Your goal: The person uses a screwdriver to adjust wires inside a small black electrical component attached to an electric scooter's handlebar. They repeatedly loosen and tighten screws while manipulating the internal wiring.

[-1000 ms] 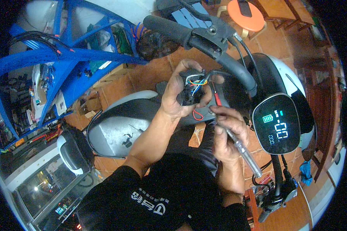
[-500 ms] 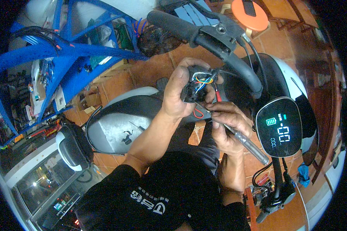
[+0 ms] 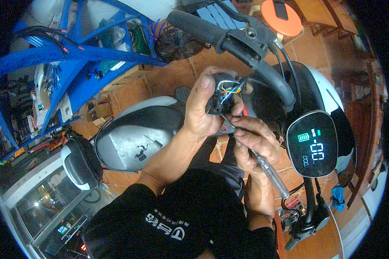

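Observation:
My left hand [image 3: 202, 103] is closed round a small black switch housing [image 3: 222, 90], whose open face shows thin coloured wires [image 3: 230, 90]. In my right hand [image 3: 257, 142] is a screwdriver with a clear handle [image 3: 273, 175]; its shaft points up and left, and the tip meets the lower part of the housing or ends right beside it. Red cable [image 3: 223, 128] shows just below the housing, partly behind my fingers. Above my hands runs the black handlebar [image 3: 268, 77] with its grip [image 3: 196, 26] and brake lever. A lit display [image 3: 312, 143] sits to the right.
A scooter seat [image 3: 134, 138] carries small loose parts [image 3: 141, 151] at left. Blue shelving [image 3: 73, 64] with cables and goods fills the upper left. An orange round stool [image 3: 281, 18] stands at the top, and the other handlebar end [image 3: 304, 235] lies at lower right.
The screwdriver handle has swung down and slightly left with my right hand, so it stands steeper. My left hand still holds the housing, shifted a little right.

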Motion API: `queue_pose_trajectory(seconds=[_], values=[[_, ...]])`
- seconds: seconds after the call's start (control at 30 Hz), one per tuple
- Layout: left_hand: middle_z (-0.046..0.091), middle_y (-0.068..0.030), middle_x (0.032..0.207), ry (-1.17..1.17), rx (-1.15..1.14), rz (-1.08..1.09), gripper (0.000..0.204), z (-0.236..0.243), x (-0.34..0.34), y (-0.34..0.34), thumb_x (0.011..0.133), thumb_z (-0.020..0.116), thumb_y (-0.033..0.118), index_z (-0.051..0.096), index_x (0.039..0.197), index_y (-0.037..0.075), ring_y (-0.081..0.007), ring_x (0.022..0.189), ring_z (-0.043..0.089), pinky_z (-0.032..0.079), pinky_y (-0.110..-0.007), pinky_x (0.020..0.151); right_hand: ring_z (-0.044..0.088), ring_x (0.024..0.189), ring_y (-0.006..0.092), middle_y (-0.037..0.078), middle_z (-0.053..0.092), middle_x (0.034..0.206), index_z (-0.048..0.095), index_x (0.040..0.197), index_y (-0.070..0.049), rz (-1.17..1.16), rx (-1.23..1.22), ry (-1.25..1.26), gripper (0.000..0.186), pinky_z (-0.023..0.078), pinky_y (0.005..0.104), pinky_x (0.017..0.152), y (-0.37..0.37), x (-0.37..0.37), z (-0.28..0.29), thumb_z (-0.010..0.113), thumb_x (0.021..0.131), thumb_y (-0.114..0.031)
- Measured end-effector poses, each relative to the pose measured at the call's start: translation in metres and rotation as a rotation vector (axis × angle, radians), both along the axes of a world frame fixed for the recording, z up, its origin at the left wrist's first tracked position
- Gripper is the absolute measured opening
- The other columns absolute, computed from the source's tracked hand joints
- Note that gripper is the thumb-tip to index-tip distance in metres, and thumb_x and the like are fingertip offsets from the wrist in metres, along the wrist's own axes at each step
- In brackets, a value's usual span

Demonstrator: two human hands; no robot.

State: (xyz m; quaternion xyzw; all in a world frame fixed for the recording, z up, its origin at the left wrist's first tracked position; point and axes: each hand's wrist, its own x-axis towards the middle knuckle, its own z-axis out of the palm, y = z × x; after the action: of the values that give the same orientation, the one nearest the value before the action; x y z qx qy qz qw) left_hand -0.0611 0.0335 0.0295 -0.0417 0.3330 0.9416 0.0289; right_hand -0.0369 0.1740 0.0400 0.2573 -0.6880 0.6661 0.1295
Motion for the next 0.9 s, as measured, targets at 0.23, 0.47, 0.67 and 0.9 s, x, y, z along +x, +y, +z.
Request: queue_pose_trajectory(seconds=[0.23,0.47,0.67,0.9], values=[[0.063,-0.0237,0.096,-0.083,0.041,0.013,0.051,0.002,0.004,0.002,0.093,0.048,0.052,0.05,0.114,0.005,-0.0195,0.059,0.06,0.048,-0.026,0.048,0.068,0.078,0.0287,0.016,0.067,0.09,0.062,0.087,-0.004,-0.065,0.019,0.1,0.01,0.056,0.0348,0.066,-0.008,0.005,-0.005,0.067,0.079,0.0],[0.064,-0.0223,0.096,-0.117,0.048,0.046,0.048,0.002,0.006,0.001,0.094,0.048,0.048,0.051,0.115,0.005,-0.0202,0.058,0.06,0.049,-0.027,0.048,0.069,0.078,0.0272,0.017,0.068,0.091,0.06,0.087,-0.004,-0.073,0.029,0.028,0.011,0.056,0.0339,0.065,-0.008,0.005,-0.004,0.066,0.08,0.003],[0.061,-0.0195,0.106,-0.015,-0.096,0.026,0.045,0.003,0.004,0.0,0.096,0.044,0.048,0.05,0.116,0.008,-0.0253,0.068,0.063,0.048,-0.028,0.046,0.069,0.083,0.0284,0.021,0.067,0.091,0.057,0.089,-0.004,0.043,-0.008,-0.053,0.01,0.055,0.0346,0.07,0.004,0.002,-0.006,0.065,0.086,-0.009],[0.062,-0.025,0.1,-0.007,-0.1,0.023,0.05,0.001,0.007,0.0,0.097,0.038,0.05,0.049,0.121,0.007,-0.0217,0.059,0.058,0.044,-0.025,0.042,0.068,0.081,0.0281,0.019,0.067,0.091,0.059,0.09,-0.006,0.033,-0.01,-0.012,0.01,0.056,0.0353,0.068,0.002,0.005,-0.007,0.065,0.083,-0.003]])
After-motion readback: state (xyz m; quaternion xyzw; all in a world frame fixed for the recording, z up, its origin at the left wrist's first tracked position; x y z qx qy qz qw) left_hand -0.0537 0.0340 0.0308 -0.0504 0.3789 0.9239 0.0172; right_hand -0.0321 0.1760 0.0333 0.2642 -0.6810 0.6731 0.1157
